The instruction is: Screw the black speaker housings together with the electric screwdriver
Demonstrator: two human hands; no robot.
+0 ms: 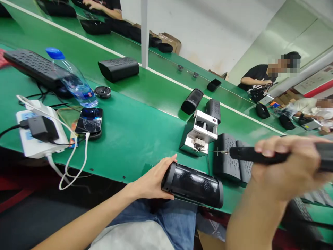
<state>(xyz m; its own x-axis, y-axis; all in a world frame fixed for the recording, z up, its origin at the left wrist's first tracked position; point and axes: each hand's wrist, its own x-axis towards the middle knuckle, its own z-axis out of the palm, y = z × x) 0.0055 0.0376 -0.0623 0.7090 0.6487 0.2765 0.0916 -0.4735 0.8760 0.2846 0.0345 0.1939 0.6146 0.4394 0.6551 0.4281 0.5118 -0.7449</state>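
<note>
My left hand [158,178] grips the left end of a black speaker [195,184] at the table's front edge, thumb on top and fingers beneath. A perforated inner area shows on the speaker's upward side. My right hand [288,159] is wrapped round a black electric screwdriver [260,156], held level on the right. Its thin bit points left, with the tip at the front of a white and black screw feeder [200,133]. Whether a screw sits on the tip is too small to tell.
Black speaker housings [226,158] stand right of the feeder, more behind it. On the left are a power strip [41,128] with cables, a phone [90,121], a water bottle [75,83] and a loose speaker driver [102,91]. A white post [144,34] rises mid-table; co-workers sit across.
</note>
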